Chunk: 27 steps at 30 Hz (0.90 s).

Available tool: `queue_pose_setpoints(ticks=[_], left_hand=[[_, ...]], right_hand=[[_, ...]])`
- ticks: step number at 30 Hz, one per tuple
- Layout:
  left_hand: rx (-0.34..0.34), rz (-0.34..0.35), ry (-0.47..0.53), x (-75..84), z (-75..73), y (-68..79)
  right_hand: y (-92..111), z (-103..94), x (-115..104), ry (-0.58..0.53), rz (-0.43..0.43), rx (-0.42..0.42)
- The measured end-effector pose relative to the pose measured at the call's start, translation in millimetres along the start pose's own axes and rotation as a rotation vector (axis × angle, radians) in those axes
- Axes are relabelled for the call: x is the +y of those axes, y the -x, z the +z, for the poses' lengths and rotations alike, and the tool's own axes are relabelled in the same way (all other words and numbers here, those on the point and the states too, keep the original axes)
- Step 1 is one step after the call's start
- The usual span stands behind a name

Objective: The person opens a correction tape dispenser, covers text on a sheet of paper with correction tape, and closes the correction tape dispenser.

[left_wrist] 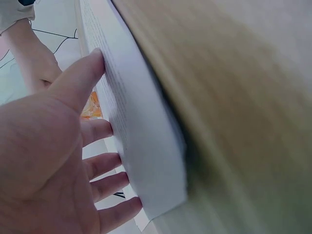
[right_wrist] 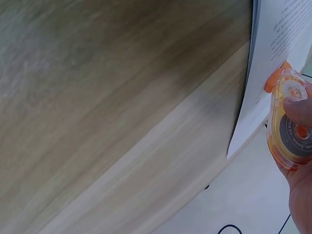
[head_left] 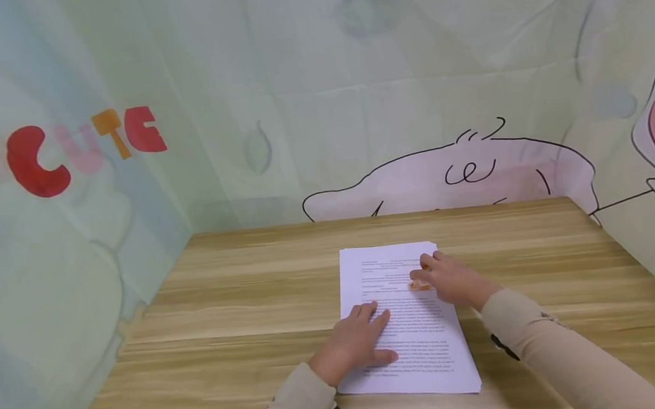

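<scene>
A stack of printed paper sheets lies on the wooden table, its text in lines across the top page. My left hand rests on the left side of the stack with fingers spread, and its fingertips press the top page in the left wrist view. My right hand grips an orange, clear-cased correction tape dispenser over the upper right of the page. The thumb lies across its round side. An orange cap piece at the dispenser's tip end overlaps the page in the right wrist view.
The wooden table extends around the stack and ends at a printed fabric backdrop at the back and sides. Both forearms reach in from the near edge, with dark bands at the wrists.
</scene>
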<state>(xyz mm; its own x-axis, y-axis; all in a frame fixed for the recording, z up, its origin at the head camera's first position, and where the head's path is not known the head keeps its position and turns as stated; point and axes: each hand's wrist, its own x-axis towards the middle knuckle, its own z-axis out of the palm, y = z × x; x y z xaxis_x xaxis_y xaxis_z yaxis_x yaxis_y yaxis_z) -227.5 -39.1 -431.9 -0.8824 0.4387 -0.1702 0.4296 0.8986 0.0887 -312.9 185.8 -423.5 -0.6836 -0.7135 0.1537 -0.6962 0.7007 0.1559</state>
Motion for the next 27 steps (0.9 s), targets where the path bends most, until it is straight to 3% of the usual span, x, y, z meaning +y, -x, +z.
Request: queue_pose_setpoints(ticks=[5,11,14,19,27], left_hand=[[0.003,0.003,0.0,1.1,-0.7,-0.3],[0.03,0.016,-0.007,0.0,1.0,-0.9],[0.052,0.025,-0.007,-0.8,1.0,0.1],[0.057,0.031,-0.005,-1.5,2.3,0.7],[0.031,0.037,-0.048,5.1,1.5,3.4]], right_hand=[[3,1.0,4,-0.037,0.019,0.03],[5,1.1,10,-0.382,0.14,0.157],[7,-0.4,13,-0.484,0.174,0.219],[10,-0.5,14,-0.506,0.203,0.267],[21,7.5,10,-0.429,0.218,0.238]])
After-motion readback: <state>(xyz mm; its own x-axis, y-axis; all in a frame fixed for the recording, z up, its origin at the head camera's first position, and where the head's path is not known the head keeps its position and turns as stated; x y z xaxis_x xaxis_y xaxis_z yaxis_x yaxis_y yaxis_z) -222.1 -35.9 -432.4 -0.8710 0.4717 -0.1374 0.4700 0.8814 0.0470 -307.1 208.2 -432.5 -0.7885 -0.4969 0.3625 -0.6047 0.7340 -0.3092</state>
